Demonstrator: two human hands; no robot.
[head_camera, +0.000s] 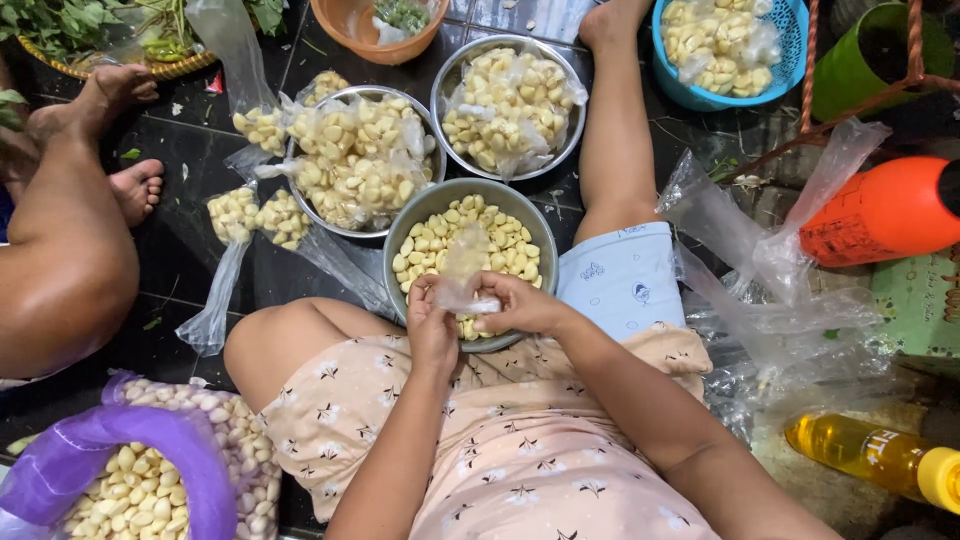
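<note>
**Small bag held over the bowl of garlic**

I take the steel bowl (404, 232) at the knees as my landmark: it holds loose peeled garlic cloves (428, 248). Beyond it stand two steel bowls (560, 60) piled with filled bags; further off to the right, a blue basket (668, 62) holds more. To its near left, a purple bag (80, 450) gapes, full of cloves. Over its near rim, my left hand (430, 325) and right hand (520, 303) both pinch a small clear bag (465, 262), fingers clenched on its lower end, wrists bent inward.
</note>
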